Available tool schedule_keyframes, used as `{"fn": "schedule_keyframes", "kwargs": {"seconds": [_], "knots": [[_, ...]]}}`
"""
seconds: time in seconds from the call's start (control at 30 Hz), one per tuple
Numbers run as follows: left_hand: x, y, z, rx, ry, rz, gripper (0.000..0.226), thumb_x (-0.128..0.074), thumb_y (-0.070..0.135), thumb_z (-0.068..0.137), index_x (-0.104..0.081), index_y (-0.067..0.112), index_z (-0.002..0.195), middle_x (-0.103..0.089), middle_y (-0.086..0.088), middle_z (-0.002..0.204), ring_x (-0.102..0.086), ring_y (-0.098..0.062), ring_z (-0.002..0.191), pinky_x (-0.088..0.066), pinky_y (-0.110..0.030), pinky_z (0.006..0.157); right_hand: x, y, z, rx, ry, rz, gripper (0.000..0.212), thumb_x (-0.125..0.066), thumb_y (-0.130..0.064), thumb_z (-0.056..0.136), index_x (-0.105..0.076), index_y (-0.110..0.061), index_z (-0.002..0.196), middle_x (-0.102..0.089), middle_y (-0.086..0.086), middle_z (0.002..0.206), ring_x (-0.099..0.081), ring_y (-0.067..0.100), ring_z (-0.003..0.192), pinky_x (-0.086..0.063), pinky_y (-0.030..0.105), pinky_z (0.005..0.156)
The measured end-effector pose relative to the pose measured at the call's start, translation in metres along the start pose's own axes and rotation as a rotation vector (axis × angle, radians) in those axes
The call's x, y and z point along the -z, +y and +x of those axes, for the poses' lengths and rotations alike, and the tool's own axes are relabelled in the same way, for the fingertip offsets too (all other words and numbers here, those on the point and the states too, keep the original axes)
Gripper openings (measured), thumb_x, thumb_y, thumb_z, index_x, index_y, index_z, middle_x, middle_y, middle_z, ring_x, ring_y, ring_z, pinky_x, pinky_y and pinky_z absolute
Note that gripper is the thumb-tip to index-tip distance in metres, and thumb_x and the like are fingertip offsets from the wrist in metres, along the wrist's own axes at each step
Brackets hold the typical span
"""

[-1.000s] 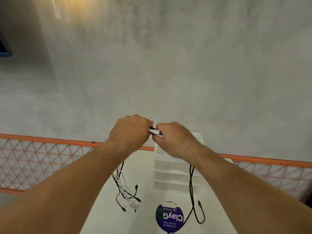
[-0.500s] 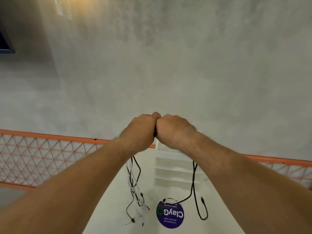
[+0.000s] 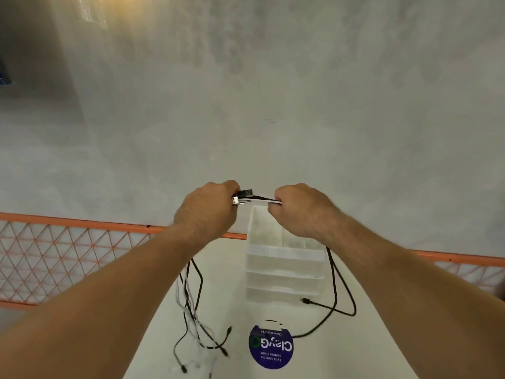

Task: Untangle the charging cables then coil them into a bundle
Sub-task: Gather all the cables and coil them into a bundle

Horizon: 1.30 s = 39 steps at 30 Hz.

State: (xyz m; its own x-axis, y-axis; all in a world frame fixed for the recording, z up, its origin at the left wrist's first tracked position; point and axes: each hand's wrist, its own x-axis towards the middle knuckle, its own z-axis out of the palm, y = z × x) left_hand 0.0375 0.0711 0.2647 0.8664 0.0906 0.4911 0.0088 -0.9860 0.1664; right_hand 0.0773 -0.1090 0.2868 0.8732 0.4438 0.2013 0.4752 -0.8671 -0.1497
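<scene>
Black and white charging cables (image 3: pixel 261 198) stretched between both fists, above table (image 3: pixel 229 291): left hand (image 3: pixel 207 212) grips USB plugs (image 3: pixel 242 196), right hand (image 3: pixel 297 212) grips strands. Dangling tails (image 3: pixel 188 305) crossed low left; pulling apart could tighten the tangle.

A bare strip of table (image 3: pixel 226 283) lies open between the hanging cables (image 3: pixel 201 283) and the white organizer (image 3: pixel 284 255).

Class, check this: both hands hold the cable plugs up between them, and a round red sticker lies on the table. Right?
No. In the head view the round sticker is dark blue, not red; the rest holds.
</scene>
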Motion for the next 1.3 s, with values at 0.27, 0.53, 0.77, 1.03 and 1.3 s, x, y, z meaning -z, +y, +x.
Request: {"fn": "schedule_keyframes", "kwargs": {"seconds": [0.27,0.53,0.77,1.03,1.3], "knots": [[-0.011,-0.005,-0.016,-0.011,-0.223,0.028,0.063,-0.029,0.085,0.077,-0.048,0.036,0.111,-0.064,0.008,0.09,-0.06,-0.018,0.08,-0.05,-0.034,0.072,-0.007,0.0,0.003,0.011,-0.002,-0.2,0.029,-0.034,-0.031,0.098,-0.048,-0.021,0.074,-0.05,-0.003,0.073,-0.047,0.015,0.06,-0.033,0.028,0.05],[-0.01,-0.004,-0.014,-0.111,-0.163,0.096,0.047,-0.019,0.068,0.092,-0.047,0.031,0.089,-0.056,0.005,0.071,-0.056,-0.018,0.069,-0.041,-0.03,0.059,-0.006,0.004,0.007,-0.01,-0.007,-0.156,0.031,-0.036,-0.032,0.098,-0.044,-0.022,0.07,-0.053,-0.002,0.074,-0.05,0.017,0.062,-0.037,0.028,0.052],[-0.012,-0.002,-0.011,-0.184,-0.201,-0.04,0.039,-0.026,0.052,0.1,-0.04,0.035,0.132,-0.055,0.006,0.073,-0.056,-0.02,0.07,-0.05,-0.035,0.066,-0.005,0.007,0.006,-0.014,-0.007,-0.177,0.03,-0.035,-0.034,0.099,-0.047,-0.02,0.076,-0.053,-0.002,0.074,-0.049,0.016,0.06,-0.037,0.027,0.051],[-0.014,0.004,-0.008,-0.134,-0.324,-0.065,0.026,-0.033,0.043,0.103,-0.045,0.024,0.093,-0.051,0.001,0.073,-0.051,-0.019,0.066,-0.039,-0.031,0.057,-0.01,0.005,0.005,-0.005,-0.02,-0.213,0.033,-0.034,-0.031,0.099,-0.042,-0.021,0.068,-0.052,-0.002,0.073,-0.046,0.015,0.058,-0.034,0.027,0.049],[-0.012,0.009,-0.012,-0.13,-0.243,0.037,0.041,-0.031,0.063,0.095,-0.046,0.026,0.102,-0.054,0.006,0.076,-0.054,-0.017,0.07,-0.041,-0.032,0.059,-0.008,0.002,0.004,0.004,0.013,-0.22,0.025,-0.035,-0.028,0.098,-0.052,-0.017,0.082,-0.051,-0.001,0.073,-0.046,0.015,0.059,-0.033,0.027,0.049]]}}
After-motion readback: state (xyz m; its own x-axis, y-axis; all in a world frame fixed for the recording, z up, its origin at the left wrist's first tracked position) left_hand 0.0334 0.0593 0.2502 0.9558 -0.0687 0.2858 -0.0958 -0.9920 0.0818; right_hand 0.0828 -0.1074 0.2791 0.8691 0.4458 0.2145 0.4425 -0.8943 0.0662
